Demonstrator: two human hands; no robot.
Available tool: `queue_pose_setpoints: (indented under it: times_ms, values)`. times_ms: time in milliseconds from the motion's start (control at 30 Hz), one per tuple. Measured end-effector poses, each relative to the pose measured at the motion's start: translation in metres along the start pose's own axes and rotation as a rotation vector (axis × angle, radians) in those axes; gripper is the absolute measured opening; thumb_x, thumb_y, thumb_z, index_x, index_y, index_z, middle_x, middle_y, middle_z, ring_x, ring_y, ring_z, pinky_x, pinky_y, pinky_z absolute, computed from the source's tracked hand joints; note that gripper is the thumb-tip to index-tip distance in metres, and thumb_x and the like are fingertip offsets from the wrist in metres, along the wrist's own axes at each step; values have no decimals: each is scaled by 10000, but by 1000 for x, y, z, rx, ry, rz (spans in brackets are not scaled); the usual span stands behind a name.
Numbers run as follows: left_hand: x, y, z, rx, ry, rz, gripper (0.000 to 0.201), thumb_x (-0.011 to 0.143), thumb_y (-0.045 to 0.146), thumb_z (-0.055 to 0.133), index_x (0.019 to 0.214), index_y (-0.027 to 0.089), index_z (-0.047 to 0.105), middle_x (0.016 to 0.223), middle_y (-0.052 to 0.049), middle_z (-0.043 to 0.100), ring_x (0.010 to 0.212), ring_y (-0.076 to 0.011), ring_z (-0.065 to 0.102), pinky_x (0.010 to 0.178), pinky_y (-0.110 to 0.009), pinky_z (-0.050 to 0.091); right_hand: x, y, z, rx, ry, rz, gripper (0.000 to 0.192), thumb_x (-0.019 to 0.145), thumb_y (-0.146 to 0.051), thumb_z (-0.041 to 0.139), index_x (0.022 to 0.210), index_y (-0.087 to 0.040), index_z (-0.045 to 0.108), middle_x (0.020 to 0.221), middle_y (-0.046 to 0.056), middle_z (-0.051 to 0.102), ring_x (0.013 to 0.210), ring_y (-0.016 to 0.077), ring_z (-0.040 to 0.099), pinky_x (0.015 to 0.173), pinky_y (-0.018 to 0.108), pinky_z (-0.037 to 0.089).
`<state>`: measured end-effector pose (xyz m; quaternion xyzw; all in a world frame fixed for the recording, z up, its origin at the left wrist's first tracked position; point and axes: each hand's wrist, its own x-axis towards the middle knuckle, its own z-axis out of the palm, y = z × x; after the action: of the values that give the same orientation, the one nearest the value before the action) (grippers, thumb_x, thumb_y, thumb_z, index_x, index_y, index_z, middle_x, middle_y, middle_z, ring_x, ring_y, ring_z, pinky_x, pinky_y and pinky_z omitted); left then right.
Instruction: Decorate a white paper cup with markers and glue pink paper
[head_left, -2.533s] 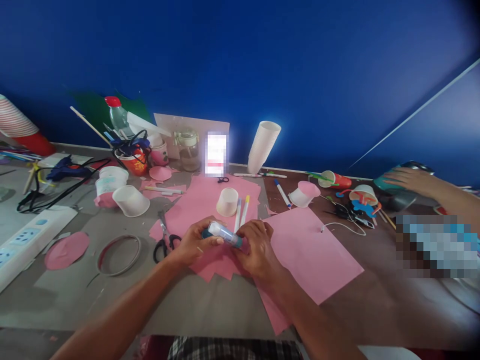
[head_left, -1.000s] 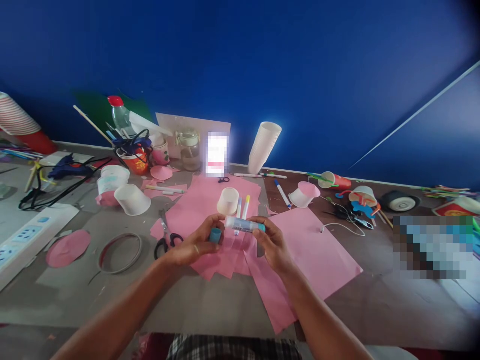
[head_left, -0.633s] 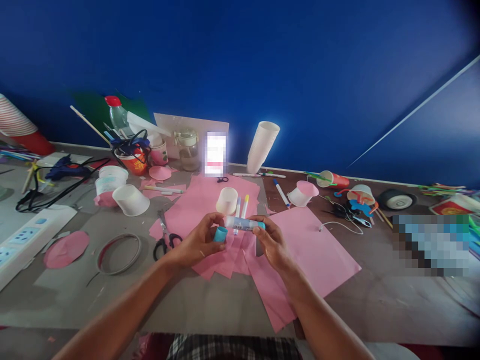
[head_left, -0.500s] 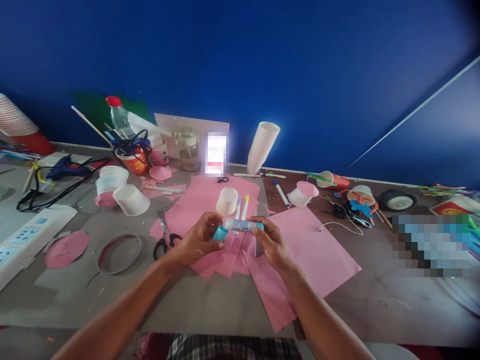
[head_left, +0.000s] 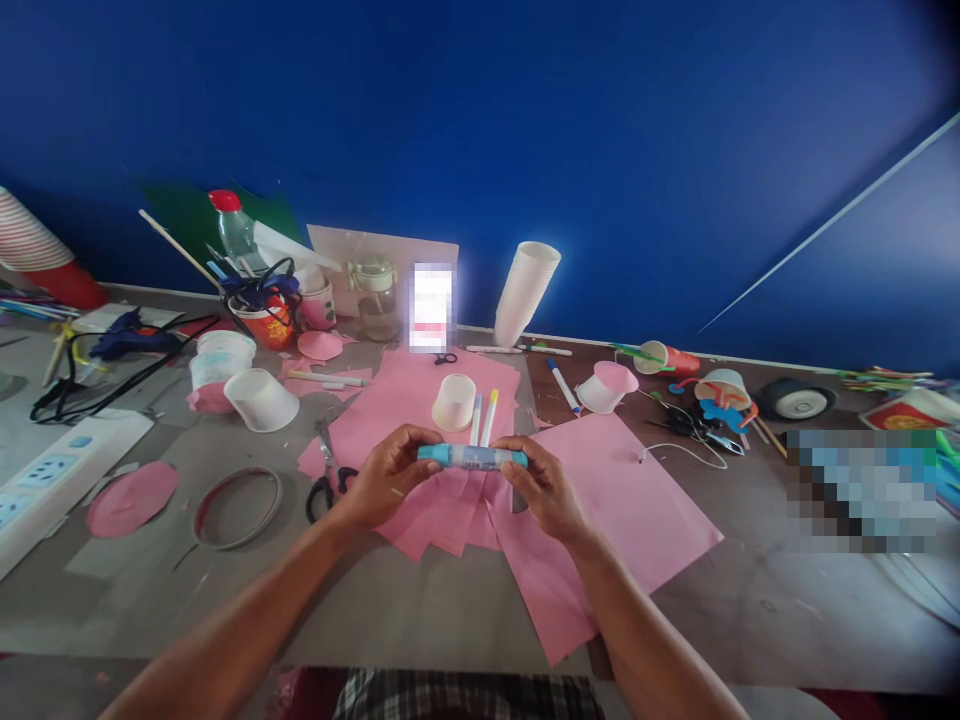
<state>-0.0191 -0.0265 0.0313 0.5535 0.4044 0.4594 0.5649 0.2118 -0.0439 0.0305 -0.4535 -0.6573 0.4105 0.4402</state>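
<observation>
I hold a glue stick (head_left: 472, 457) level above a pile of pink paper sheets (head_left: 637, 500). My right hand (head_left: 544, 487) grips its tube end. My left hand (head_left: 382, 477) pinches the blue cap, which sits on the stick's left end. A white paper cup (head_left: 454, 402) lies just beyond my hands, with two markers (head_left: 484, 418) beside it.
Black scissors (head_left: 326, 480) and a tape ring (head_left: 238, 508) lie left of my left hand. More white cups (head_left: 261, 400), a cup stack (head_left: 525, 292), a power strip (head_left: 56, 485) and a container of tools (head_left: 262, 310) stand around. A tape roll (head_left: 795, 400) lies at the right.
The cap was off in my left hand; it now sits on the glue stick's end. Earlier, another person's hand at the far right withdrew.
</observation>
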Motion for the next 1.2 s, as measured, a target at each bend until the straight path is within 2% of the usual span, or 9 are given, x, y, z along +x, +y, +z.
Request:
queue_pose_setpoints:
  times_ms: [233,433,633,800,900,967,1033,1133,1200]
  values:
    - [-6,-2,-3,168,-12,77,296,818,383,687,995,153,630,779,-37,666,661,-144,618,629,-276,504,-3,0,-1,-62,-38,-27,314,937,-464,493,1036,-200,631,746,18,585,565,131,472,508,256,401]
    - [-7,-2,-6,409,-80,223,188,863,301,621,970,157,677,846,-68,726,702,-154,648,646,-266,497,-4,2,-6,-59,-117,32,310,942,-462,501,1041,-199,631,660,-21,518,507,106,389,462,235,346]
    - [-10,-10,-2,354,-6,199,216,888,304,590,1030,152,649,757,-55,722,631,-152,657,610,-272,515,-5,0,8,-96,-30,-55,346,964,-485,429,1015,-200,620,724,7,581,564,135,484,522,258,404]
    - [-12,-15,3,295,-3,213,243,905,367,580,1028,162,626,818,-70,725,649,-161,673,641,-286,525,-6,-3,17,-145,11,-93,358,968,-493,398,995,-205,608,762,27,621,627,161,546,578,280,446]
    - [-8,-12,2,356,20,303,299,913,433,559,1060,182,625,935,-91,714,751,-182,678,702,-303,519,-2,-4,12,-75,37,-97,371,954,-512,430,974,-201,631,753,28,625,633,165,551,581,287,455]
    - [-2,-9,-2,429,64,432,382,886,492,576,1114,187,615,1026,-114,687,866,-216,657,795,-344,504,2,0,4,-14,111,-87,361,937,-510,476,963,-196,652,754,27,625,646,168,556,587,290,457]
    - [4,-7,-10,529,126,499,365,906,483,535,1089,176,613,982,-112,659,824,-211,627,776,-352,489,7,8,-7,35,319,-72,352,929,-506,491,931,-194,653,710,14,594,616,162,534,571,287,436]
    - [11,-8,-22,781,102,407,232,916,376,525,965,181,639,894,-95,662,849,-229,605,792,-370,463,15,25,-23,-40,615,-27,310,910,-480,511,914,-199,642,730,17,587,656,181,537,610,303,428]
    - [13,-12,-27,919,36,364,210,890,359,559,970,190,656,918,-93,681,886,-246,602,850,-406,438,19,35,-30,-166,680,38,292,908,-449,510,964,-196,644,764,33,618,683,201,541,641,320,422]
